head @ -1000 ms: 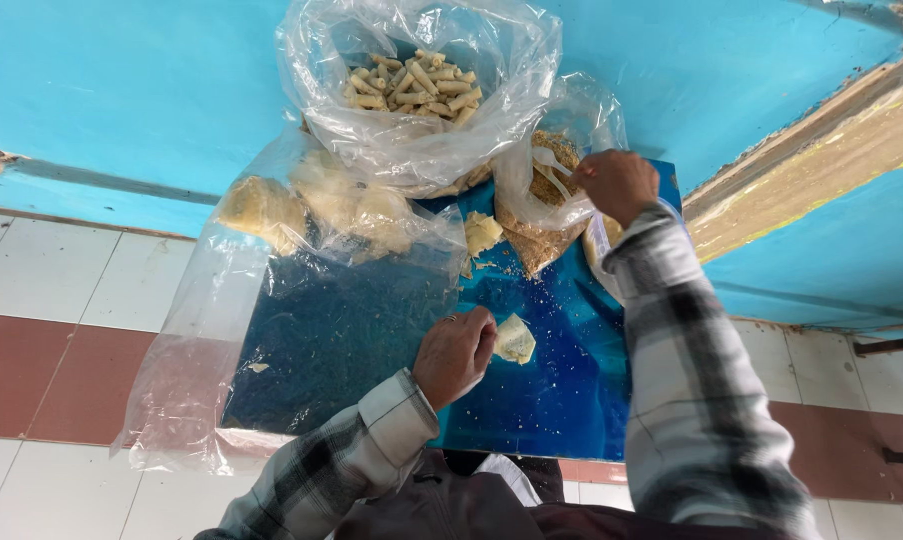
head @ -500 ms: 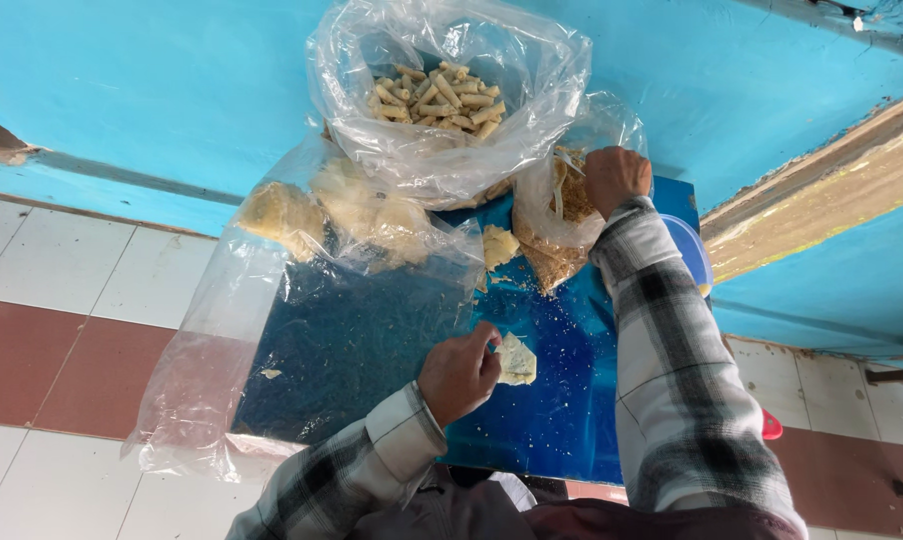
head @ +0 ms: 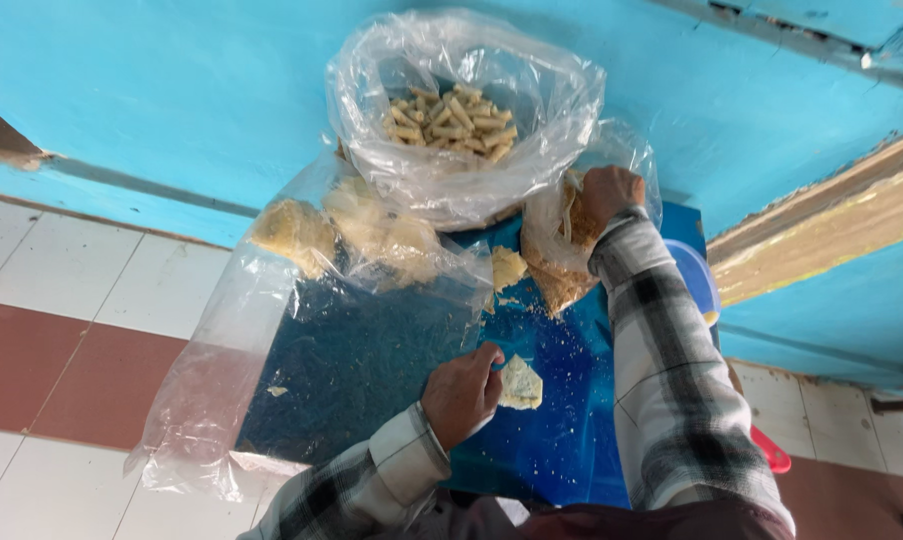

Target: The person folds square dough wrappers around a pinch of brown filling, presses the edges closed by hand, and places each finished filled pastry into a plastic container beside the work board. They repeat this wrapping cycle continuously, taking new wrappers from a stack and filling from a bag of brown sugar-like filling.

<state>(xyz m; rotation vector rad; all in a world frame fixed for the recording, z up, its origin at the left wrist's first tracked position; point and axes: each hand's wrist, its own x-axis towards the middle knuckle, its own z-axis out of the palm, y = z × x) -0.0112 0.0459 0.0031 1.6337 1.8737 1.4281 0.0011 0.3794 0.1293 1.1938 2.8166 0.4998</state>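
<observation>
A good heap of finished rolls (head: 452,122) already fills the big clear bag (head: 532,150). The left hand (head: 462,395) pinches one pale wrapper (head: 520,383) on the blue desk (head: 572,440); the right hand (head: 612,195) is closed inside the filling bag (head: 557,265) (plenty remains there).

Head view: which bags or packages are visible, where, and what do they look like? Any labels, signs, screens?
Big clear plastic bag: top centre against the turquoise wall, mouth open, holding pale short sticks.
Small clear bag: right of it, yellowish crumbly filling; right hand is in its mouth.
Flat clear bag: left over the blue table, pale lumps at its top end.
Left hand holds a pale flat piece.
No labels, signs or screens.
</observation>
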